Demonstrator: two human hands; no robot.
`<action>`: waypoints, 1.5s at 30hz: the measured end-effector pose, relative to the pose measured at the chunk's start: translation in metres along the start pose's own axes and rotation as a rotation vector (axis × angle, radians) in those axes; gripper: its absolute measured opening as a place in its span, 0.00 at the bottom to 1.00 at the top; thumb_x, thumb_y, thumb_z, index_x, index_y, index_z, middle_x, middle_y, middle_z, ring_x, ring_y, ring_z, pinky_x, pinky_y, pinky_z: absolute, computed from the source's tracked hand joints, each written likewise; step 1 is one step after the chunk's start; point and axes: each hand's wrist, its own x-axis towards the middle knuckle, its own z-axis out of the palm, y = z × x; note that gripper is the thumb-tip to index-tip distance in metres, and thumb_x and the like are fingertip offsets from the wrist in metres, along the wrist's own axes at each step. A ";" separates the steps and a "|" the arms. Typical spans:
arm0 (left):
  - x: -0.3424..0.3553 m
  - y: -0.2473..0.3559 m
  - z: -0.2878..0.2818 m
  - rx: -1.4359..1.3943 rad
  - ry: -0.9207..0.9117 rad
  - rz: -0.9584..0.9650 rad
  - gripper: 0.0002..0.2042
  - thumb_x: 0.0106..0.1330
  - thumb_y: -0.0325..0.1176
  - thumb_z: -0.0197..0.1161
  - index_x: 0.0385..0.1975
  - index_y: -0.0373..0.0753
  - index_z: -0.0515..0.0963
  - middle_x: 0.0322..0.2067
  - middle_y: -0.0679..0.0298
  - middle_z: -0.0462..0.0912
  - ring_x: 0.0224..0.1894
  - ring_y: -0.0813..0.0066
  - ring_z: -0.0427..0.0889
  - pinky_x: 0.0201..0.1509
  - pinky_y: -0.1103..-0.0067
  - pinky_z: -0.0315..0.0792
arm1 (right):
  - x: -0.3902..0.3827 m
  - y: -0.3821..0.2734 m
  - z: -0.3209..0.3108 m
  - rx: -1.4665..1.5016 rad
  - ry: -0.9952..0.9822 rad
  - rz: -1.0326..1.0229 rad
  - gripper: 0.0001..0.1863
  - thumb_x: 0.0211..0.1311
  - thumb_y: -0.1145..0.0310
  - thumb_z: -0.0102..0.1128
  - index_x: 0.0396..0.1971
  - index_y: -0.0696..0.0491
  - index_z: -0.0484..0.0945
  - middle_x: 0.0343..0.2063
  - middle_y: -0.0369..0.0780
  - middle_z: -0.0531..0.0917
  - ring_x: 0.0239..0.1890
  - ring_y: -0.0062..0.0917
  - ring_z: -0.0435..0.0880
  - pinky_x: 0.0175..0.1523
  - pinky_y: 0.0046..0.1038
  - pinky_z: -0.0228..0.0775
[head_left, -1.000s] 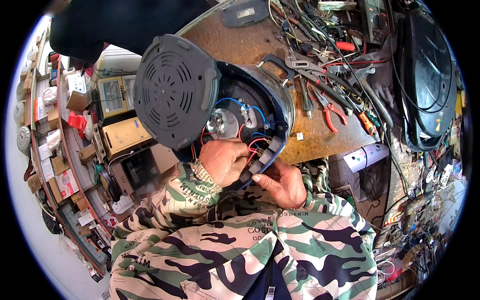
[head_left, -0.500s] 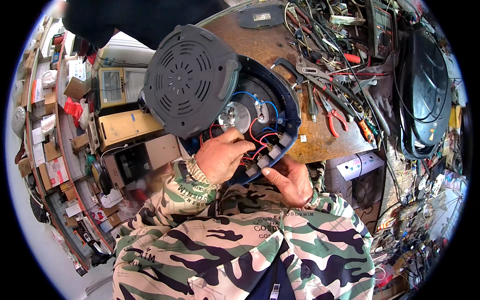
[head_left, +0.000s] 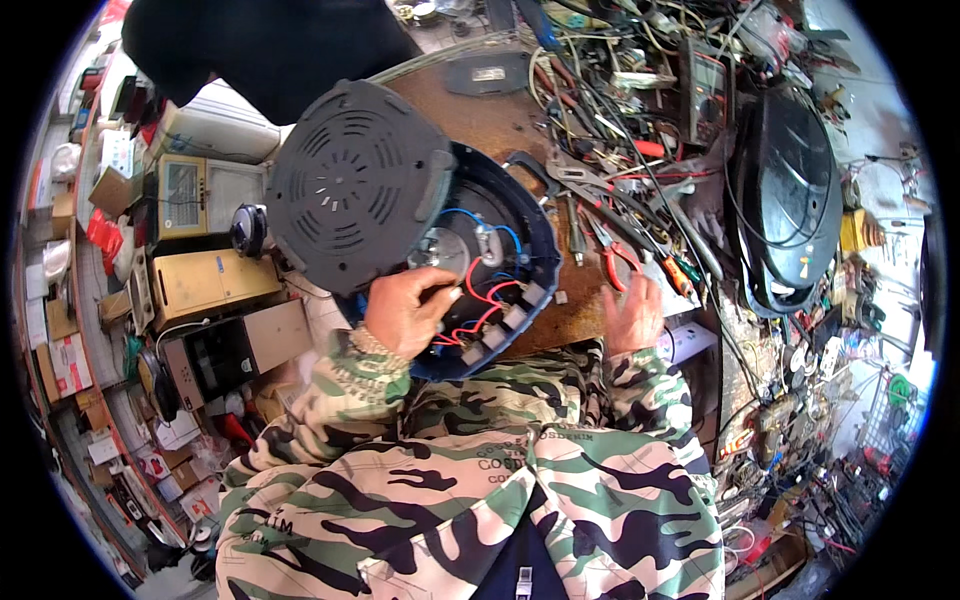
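Observation:
A dark blue rounded appliance housing (head_left: 547,260) stands at the table's near edge, its inside exposed. Its grey vented cover (head_left: 352,185) leans up over the left side. Inside run red wires (head_left: 474,280) and a blue wire (head_left: 508,228), near white connectors (head_left: 516,318) along the near right wall. My left hand (head_left: 405,312) reaches into the housing with fingers pinched by the red wires; what they hold, if anything, is hidden. My right hand (head_left: 634,315) is off the housing, fingers stretched out close to the handles of the red-handled pliers (head_left: 620,268) on the table.
Slip-joint pliers (head_left: 575,175), a screwdriver (head_left: 685,275) and tangled cables crowd the wooden table (head_left: 500,120). A black shell (head_left: 790,195) stands at the right. Boxed appliances (head_left: 215,285) and shelves line the left. A person in dark clothing (head_left: 270,50) is at the far side.
My right hand has left the housing's near edge and moved right to the pliers, its fingers opening out. My left hand remains at the wires. The whole view has shifted slightly.

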 end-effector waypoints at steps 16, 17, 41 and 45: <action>0.000 -0.012 0.010 -0.192 0.044 0.078 0.08 0.69 0.29 0.67 0.42 0.33 0.85 0.23 0.65 0.83 0.21 0.84 0.80 0.25 0.80 0.73 | 0.056 0.059 0.054 -0.038 -0.311 0.277 0.20 0.53 0.59 0.61 0.40 0.60 0.78 0.35 0.59 0.84 0.41 0.53 0.85 0.50 0.49 0.75; 0.001 -0.012 0.010 -0.194 0.028 0.080 0.08 0.69 0.29 0.67 0.42 0.33 0.85 0.23 0.64 0.84 0.22 0.83 0.80 0.26 0.80 0.73 | 0.053 0.080 0.059 0.155 -0.322 0.408 0.20 0.54 0.59 0.61 0.39 0.60 0.79 0.32 0.58 0.85 0.38 0.51 0.86 0.47 0.47 0.76; -0.004 -0.015 0.004 -0.283 -0.075 0.090 0.06 0.70 0.27 0.66 0.41 0.33 0.86 0.24 0.66 0.83 0.22 0.85 0.75 0.26 0.80 0.70 | -0.023 -0.145 -0.106 -0.260 -0.017 -0.591 0.23 0.56 0.71 0.63 0.52 0.65 0.79 0.41 0.46 0.80 0.42 0.39 0.76 0.46 0.40 0.69; -0.004 -0.018 0.006 -0.283 -0.080 0.096 0.05 0.71 0.26 0.65 0.40 0.33 0.85 0.23 0.67 0.83 0.22 0.85 0.75 0.26 0.80 0.70 | -0.024 -0.145 -0.102 -0.271 0.027 -0.609 0.24 0.56 0.72 0.63 0.52 0.66 0.78 0.42 0.46 0.80 0.42 0.39 0.76 0.45 0.40 0.69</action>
